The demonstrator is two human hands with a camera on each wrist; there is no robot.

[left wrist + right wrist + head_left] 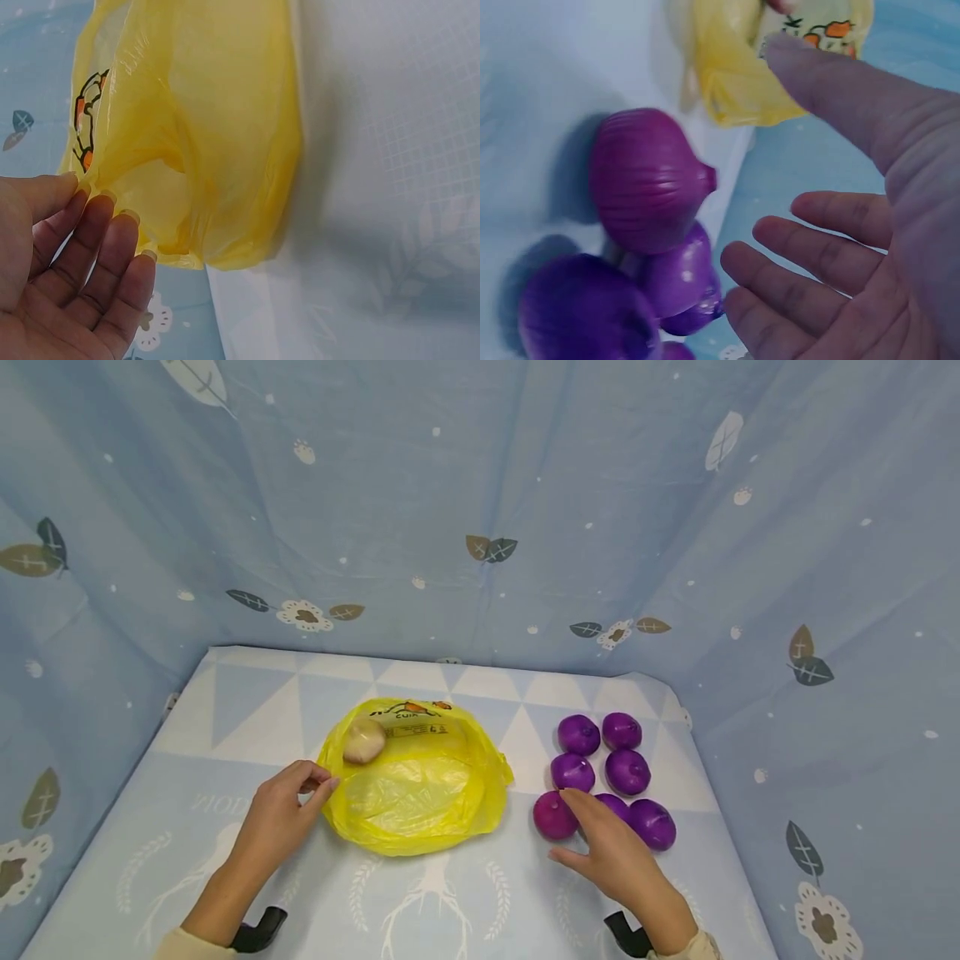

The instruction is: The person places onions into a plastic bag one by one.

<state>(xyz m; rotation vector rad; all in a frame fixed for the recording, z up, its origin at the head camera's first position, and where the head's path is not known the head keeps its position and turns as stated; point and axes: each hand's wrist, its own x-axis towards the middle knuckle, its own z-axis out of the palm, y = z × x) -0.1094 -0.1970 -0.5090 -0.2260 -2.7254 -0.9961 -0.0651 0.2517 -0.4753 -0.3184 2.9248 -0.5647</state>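
Head view, left hand (285, 806): thumb and index are narrow, pinching the left rim of a yellow bag (420, 797)
Head view, bag: mouth gaping, spreads out to the right of those fingertips, with printing on its far side
Head view, pale round item (365, 742): inside the bag, just past the left fingertips, near the wall on that side
Head view, right hand (618, 852): fingers and thumb wide apart, with a reddish-purple onion (552, 817) just off them. Index tip is right at its edge, but honestly can't tell from up here if it's touching
Head view, purple onions (627, 772): six more; four sit beyond the right fingertips, two pairs deep, and two are beside the index finger, one of those partly hidden
Head view, surroundings: pale patterned table (517, 902) under it all, blue curtain (420, 485) well beyond the fingers, black curved pieces (258, 931) back by the wrists
Left wrist view, pinch: thumb and index meet on the bag's edge, other fingers loosely bent below; orange-and-black print just past them
Right wrist view, grip: nothing in it, fingers spread, palm showing. The reddish onion's stem end points at the fingers, with a gap showing; bag's out past the thumb tip
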